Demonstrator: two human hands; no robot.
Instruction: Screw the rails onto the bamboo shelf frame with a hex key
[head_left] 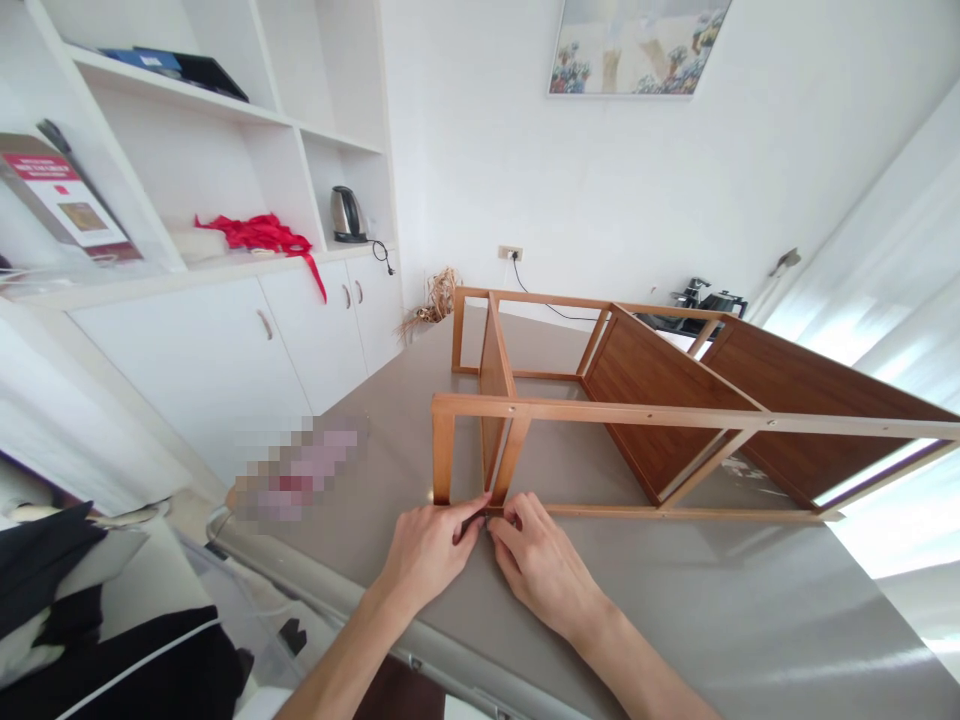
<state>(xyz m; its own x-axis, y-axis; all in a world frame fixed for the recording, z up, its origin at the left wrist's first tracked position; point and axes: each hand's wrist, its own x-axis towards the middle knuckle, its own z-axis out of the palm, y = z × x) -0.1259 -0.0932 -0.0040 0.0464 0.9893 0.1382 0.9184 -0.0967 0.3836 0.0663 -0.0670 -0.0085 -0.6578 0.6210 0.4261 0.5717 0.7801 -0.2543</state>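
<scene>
Wooden rack (660, 375) bars way ahead; tabletop (750, 600) free at near right

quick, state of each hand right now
Left hand: partly curled at the wooden frame; grip can't be told.
Right hand: curled at the frame; whether it holds anything can't be told.

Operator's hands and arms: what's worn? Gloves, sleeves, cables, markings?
Left hand and right hand: no gloves. Left forearm and right forearm: bare to the picture edge, no sleeves in view. No watch, bracelet, cable or marking shows. No rings visible; some fingers are partly hidden.
</scene>
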